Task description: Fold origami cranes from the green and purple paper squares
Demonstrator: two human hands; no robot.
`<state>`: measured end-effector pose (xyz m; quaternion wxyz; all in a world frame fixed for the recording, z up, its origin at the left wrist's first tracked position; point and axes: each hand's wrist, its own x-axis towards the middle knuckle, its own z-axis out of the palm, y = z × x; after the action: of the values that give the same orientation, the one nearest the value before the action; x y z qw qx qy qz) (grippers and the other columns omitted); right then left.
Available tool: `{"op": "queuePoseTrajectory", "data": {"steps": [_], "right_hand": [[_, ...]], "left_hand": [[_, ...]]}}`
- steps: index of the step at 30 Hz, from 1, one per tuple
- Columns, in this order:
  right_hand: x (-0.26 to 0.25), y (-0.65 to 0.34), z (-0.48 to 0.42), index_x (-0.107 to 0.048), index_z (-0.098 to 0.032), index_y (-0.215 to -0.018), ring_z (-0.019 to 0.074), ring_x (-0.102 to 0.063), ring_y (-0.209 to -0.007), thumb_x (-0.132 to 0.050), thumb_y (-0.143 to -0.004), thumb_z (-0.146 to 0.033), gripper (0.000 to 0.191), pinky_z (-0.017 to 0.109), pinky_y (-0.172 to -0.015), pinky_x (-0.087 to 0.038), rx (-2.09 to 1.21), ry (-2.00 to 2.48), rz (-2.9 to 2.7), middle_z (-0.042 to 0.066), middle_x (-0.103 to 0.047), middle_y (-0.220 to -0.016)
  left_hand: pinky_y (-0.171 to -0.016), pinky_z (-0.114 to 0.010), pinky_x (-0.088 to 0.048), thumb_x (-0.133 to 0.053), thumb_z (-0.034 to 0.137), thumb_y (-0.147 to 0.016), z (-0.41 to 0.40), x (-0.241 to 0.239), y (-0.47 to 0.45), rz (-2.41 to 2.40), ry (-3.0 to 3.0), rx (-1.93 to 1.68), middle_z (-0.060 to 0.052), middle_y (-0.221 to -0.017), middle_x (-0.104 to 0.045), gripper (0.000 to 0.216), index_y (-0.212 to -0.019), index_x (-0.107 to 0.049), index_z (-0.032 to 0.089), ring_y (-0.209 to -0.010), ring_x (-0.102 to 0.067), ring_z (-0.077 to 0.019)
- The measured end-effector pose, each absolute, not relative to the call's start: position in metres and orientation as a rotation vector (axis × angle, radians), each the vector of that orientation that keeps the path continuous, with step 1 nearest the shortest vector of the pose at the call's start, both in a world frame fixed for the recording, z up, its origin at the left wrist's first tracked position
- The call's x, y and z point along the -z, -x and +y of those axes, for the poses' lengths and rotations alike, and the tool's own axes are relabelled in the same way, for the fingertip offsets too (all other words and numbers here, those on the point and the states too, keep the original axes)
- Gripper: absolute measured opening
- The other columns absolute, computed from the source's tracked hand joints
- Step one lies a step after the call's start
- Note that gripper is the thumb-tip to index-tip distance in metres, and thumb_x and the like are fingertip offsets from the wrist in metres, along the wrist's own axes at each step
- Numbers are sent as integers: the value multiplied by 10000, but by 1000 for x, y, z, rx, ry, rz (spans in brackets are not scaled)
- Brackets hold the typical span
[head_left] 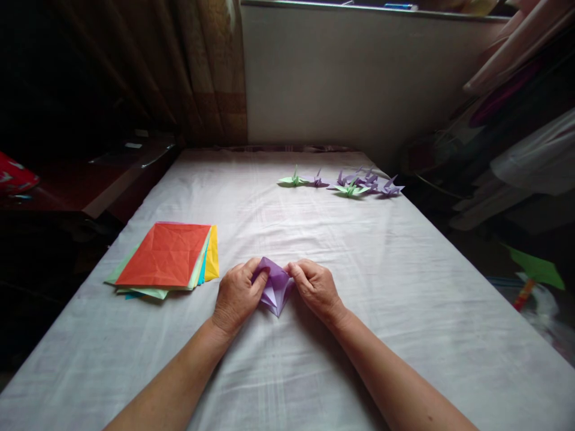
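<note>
Fingers of the left hand (236, 296) and right hand (315, 288) cover the purple folded paper's (276, 294) upper corners. Left of them, the orange sheet (164, 254) hides most of the paper stack (212, 254) beneath.

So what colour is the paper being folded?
The folded paper is purple, seen in the head view.

Left hand (236, 296): near centre, back up, fingers curled, thumb (262, 280) pressed toward fingertips in pinch. Right hand (317, 288): just right of left one, back up, fingers bent, tips (293, 270) pinched, pointing left. Hands close, not touching each other; pinches face inward across narrow gap. Left forearm (179, 371): bare, runs from near left toward centre. Right forearm (386, 377): bare, runs from near right toward centre. Forearms form V, converging at far end. Wrists low, slightly bent.
</note>
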<state>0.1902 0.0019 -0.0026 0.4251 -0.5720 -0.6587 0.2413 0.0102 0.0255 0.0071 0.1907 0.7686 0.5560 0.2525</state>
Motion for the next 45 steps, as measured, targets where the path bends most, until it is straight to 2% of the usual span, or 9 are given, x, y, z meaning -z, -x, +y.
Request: {"op": "queuePoseTrajectory", "data": {"steps": [4,14,21,26,31,34,37,45], "right_hand": [[5,-191,4,-721,-214,-796,149,-633,-667,-571,-870,-319,197,250,-643,-473,-686,1456,-1626,17,-709,-736],[3,-184,0,-734,-251,-941,131,-628,-709,-634,-857,-285,135,231,-657,-446,-549,1535,-1787,4,-694,-800],[0,-178,-1,-720,-255,-856,142,-615,-728,-667,-832,-269,60,239,-645,-390,-413,1661,-1857,-5,-666,-770],[0,-176,-1,-705,-251,-821,145,-595,-740,-639,-844,-257,70,240,-645,-371,-326,1670,-1917,1,-656,-778],[-3,-178,-3,-716,-255,-879,146,-600,-746,-661,-828,-265,76,240,-662,-387,-378,1654,-1924,-3,-657,-785],[-5,-180,-2,-729,-258,-893,143,-615,-753,-612,-876,-288,122,238,-670,-399,-445,1640,-1903,1,-668,-792],[-4,-182,0,-737,-258,-882,139,-623,-753,-547,-928,-292,198,234,-665,-398,-461,1642,-1906,7,-673,-795],[0,-180,2,-719,-242,-835,139,-613,-746,-562,-932,-308,196,235,-645,-374,-375,1679,-1931,11,-669,-796]], "left_hand": [[-654,-259,-435,-527,310,-885,25,-7,-9,1534,-2121,-778,-5,-729,-685,181,-874,-690,233,-691,-623,-171],[-702,-261,-490,-528,320,-864,27,-2,-10,1473,-1970,-847,-12,-807,-749,222,-874,-729,227,-766,-667,-185],[-775,-293,-500,-494,371,-874,25,-12,-10,1403,-2007,-822,-26,-908,-755,271,-977,-704,235,-835,-682,-202],[-717,-277,-492,-574,525,-832,24,-15,-14,1493,-2004,-792,-11,-811,-731,317,-892,-686,235,-761,-662,-195],[-620,-228,-453,-503,500,-882,26,-12,-15,1522,-1952,-850,22,-725,-697,320,-833,-663,228,-668,-634,-148],[-599,-215,-447,-501,478,-898,27,-9,-13,1495,-1939,-900,22,-727,-696,304,-854,-669,228,-648,-626,-137],[-615,-216,-459,-493,469,-914,27,-7,-12,1461,-1920,-926,14,-744,-704,307,-867,-673,226,-667,-635,-141],[-713,-224,-499,-577,448,-878,29,-4,-12,1391,-1893,-961,3,-870,-739,263,-971,-701,235,-771,-674,-158]]}}
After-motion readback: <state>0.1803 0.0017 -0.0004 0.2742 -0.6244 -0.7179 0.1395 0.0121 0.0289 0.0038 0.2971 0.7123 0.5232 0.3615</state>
